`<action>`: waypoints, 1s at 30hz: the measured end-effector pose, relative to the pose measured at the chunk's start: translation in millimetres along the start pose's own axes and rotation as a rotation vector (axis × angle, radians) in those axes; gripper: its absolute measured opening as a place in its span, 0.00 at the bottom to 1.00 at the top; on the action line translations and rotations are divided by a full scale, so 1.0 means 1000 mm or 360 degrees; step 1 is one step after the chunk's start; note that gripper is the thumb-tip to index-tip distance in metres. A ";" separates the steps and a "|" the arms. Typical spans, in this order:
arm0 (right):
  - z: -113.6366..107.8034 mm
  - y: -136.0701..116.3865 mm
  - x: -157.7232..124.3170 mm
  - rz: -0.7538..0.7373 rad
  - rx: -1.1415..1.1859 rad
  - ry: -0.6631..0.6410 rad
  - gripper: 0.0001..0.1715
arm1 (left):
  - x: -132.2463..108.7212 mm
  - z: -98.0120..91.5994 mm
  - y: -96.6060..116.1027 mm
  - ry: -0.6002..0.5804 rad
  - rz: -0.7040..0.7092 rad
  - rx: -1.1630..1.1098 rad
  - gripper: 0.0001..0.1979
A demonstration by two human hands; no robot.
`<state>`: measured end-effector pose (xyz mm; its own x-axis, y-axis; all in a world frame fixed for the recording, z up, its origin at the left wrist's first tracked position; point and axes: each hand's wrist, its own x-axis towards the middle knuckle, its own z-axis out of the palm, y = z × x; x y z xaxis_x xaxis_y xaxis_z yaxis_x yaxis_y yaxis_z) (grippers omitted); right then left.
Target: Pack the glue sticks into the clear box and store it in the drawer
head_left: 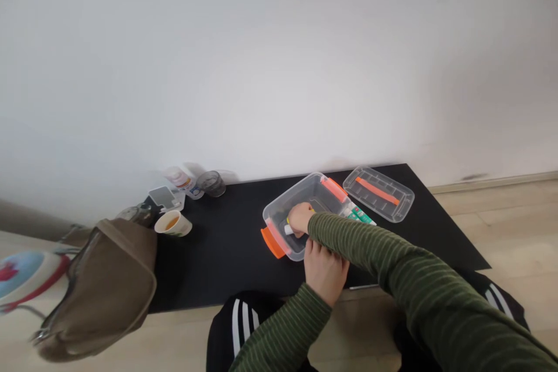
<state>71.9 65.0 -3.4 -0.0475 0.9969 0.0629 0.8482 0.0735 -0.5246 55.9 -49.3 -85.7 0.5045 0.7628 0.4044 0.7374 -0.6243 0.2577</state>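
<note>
A transparent plastic storage box point(279, 207) with orange side latches stands without its lid on the black table. My right hand point(300, 219) reaches down inside it, fingers closed around a small item with a white end point(288, 230) and a bit of yellow; its kind is unclear. My left hand point(325, 270) grips the near rim of the box, its fingertips partly hidden. The right forearm crosses above the left hand. Green and white small boxes point(361, 215) lie at the right side of the box, partly covered by my sleeve.
The lid point(378, 195) with an orange handle lies at the right of the black table point(218, 267). To the left are a paper cup point(173, 224) with orange liquid, a glass point(211, 183), a white bottle point(185, 182) and a brown bag point(104, 285). A wall stands behind.
</note>
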 end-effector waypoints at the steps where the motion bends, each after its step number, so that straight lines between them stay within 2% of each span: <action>1: 0.000 0.001 0.003 -0.0005 -0.0067 -0.0092 0.15 | 0.002 -0.004 0.003 0.0026 -0.0001 0.0016 0.18; 3: -0.009 0.003 0.007 -0.0102 -0.0257 -0.0324 0.12 | 0.009 -0.013 0.006 0.0089 -0.0035 0.0046 0.17; 5: -0.028 0.005 0.007 -0.0255 -0.0408 -0.0461 0.19 | 0.016 -0.025 0.004 0.0133 -0.0060 0.0019 0.16; 6: -0.040 0.006 0.003 -0.0345 -0.0447 -0.0428 0.23 | 0.019 -0.032 0.002 0.0145 -0.0058 -0.0043 0.15; 8: -0.067 0.013 -0.011 -0.0489 -0.0413 -0.0139 0.25 | 0.022 -0.045 -0.003 0.0176 -0.0060 -0.0306 0.15; 10: -0.089 0.025 -0.035 -0.0597 -0.0327 0.0203 0.24 | 0.021 -0.055 -0.007 0.0257 -0.0182 -0.0741 0.15; 11: -0.095 0.033 -0.049 -0.0606 -0.0280 0.0296 0.25 | 0.020 -0.059 -0.008 0.0319 -0.0299 -0.0998 0.14; 13: -0.098 0.054 -0.077 -0.0599 -0.0251 0.0270 0.27 | 0.016 -0.062 -0.006 0.0395 -0.0541 -0.1469 0.14; 15: -0.089 0.076 -0.102 -0.0614 -0.0288 0.0099 0.29 | 0.012 -0.060 -0.001 0.0305 -0.0627 -0.1684 0.18; 17: -0.073 0.096 -0.120 -0.0615 -0.0299 -0.0042 0.31 | 0.010 -0.055 0.007 0.0110 -0.0594 -0.1545 0.22; 19: -0.058 0.113 -0.133 -0.0581 -0.0242 -0.0086 0.35 | 0.010 -0.050 0.015 -0.0060 -0.0584 -0.1244 0.20; 23: -0.050 0.133 -0.146 -0.0447 -0.0111 -0.0096 0.41 | 0.011 -0.040 0.020 -0.0164 -0.0640 -0.0922 0.12; 27: -0.062 0.143 -0.149 -0.0216 -0.0264 -0.0298 0.24 | 0.014 -0.035 0.024 -0.0127 -0.0735 -0.0907 0.12; 30: -0.071 0.148 -0.149 -0.0258 -0.0405 -0.0254 0.20 | 0.017 -0.034 0.032 -0.0076 -0.0784 -0.0970 0.11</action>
<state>241.3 -74.3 -30.3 -0.2571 0.9663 -0.0161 0.9264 0.2417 -0.2888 73.0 -61.9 -40.2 0.2121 0.9736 0.0839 0.5116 -0.1838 0.8393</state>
